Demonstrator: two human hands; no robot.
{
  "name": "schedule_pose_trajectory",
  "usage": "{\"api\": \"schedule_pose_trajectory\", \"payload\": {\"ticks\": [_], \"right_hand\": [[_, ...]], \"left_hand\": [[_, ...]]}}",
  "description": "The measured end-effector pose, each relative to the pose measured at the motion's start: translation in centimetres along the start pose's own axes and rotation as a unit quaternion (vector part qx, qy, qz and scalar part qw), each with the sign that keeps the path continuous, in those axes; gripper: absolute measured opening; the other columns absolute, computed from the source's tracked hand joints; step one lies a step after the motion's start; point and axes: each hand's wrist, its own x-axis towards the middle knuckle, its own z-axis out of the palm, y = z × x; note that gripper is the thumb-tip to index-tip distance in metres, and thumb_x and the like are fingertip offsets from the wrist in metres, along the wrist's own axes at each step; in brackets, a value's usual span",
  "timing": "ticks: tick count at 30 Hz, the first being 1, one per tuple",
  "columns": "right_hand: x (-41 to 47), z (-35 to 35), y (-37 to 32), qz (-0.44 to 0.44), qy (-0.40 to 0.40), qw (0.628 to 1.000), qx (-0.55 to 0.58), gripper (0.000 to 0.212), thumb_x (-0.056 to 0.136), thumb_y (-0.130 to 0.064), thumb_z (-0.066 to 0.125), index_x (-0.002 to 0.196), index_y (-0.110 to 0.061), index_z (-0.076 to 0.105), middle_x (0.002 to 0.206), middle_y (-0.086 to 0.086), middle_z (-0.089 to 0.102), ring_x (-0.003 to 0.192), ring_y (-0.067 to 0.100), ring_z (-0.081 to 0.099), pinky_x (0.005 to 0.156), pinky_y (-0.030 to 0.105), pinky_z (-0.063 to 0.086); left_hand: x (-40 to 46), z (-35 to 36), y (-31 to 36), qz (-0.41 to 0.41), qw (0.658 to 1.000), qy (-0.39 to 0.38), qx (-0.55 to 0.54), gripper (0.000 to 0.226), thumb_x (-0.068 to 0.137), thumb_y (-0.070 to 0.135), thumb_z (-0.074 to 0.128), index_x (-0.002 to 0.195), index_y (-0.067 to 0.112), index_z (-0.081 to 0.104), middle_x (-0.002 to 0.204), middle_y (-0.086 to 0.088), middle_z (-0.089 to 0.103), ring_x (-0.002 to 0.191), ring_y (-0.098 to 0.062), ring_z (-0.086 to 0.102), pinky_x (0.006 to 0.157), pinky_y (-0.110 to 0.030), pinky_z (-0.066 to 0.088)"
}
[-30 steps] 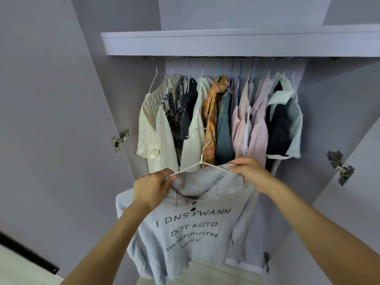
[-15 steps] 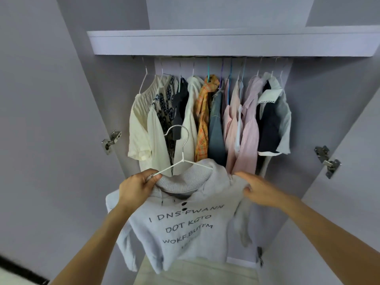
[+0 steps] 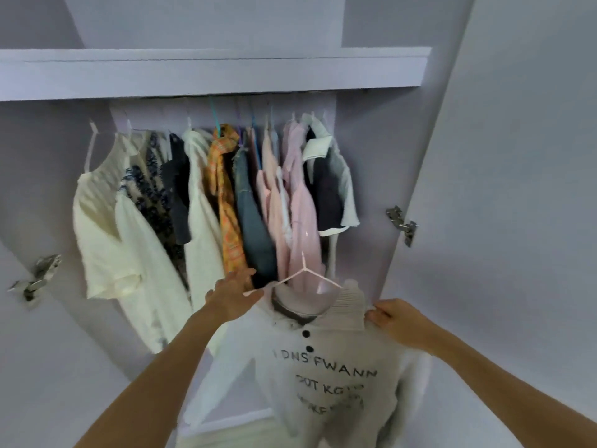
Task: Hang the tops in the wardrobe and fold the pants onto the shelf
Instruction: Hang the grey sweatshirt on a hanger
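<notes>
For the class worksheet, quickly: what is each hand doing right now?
Left hand: open, fingers straight, at the hanger.
Right hand: gripping the shoulder of the printed top.

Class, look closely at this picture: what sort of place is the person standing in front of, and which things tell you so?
Most likely an open bedroom wardrobe. A row of hung tops crowds beneath a shelf, and a door hinge shows on the open door.

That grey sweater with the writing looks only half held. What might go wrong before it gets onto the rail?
1. Only the right hand grips the grey sweater, at one shoulder; the left hand is open beside it, so it may sag or slide off the white hanger.
2. The hanging tops are packed closely, so pushing in another hook could snag or knock one.
</notes>
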Motion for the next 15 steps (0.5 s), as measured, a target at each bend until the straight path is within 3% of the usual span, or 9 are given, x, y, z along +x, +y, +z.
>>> {"api": "schedule_pose_trajectory", "payload": {"ticks": [6,15], "right_hand": [[-2.8,-3.1,1.7,0.149,0.036,0.985,0.078,0.04,0.097,-0.015,0.04,0.056,-0.016,0.04,0.054,-0.002,0.04,0.045,0.009,0.034,0.042,0.017,0.027],[0.1,-7.8,-1.4,0.183,0.181,0.964,0.06,0.033,0.094,-0.013,0.039,0.062,-0.011,0.046,0.071,0.005,0.051,0.061,0.017,0.046,0.05,0.024,0.034]], "left_hand": [[2.6,1.8,5.3,0.09,0.993,-0.064,-0.032,0.056,0.095,0.035,0.049,0.144,0.02,0.028,0.147,-0.013,0.029,0.129,-0.032,0.038,0.108,-0.041,0.033],[5.6,-0.4,11.8,0.2,0.975,-0.031,0.086,0.051,0.097,0.035,0.042,0.144,0.022,0.026,0.145,-0.007,0.029,0.131,-0.027,0.031,0.105,-0.042,0.033]]}}
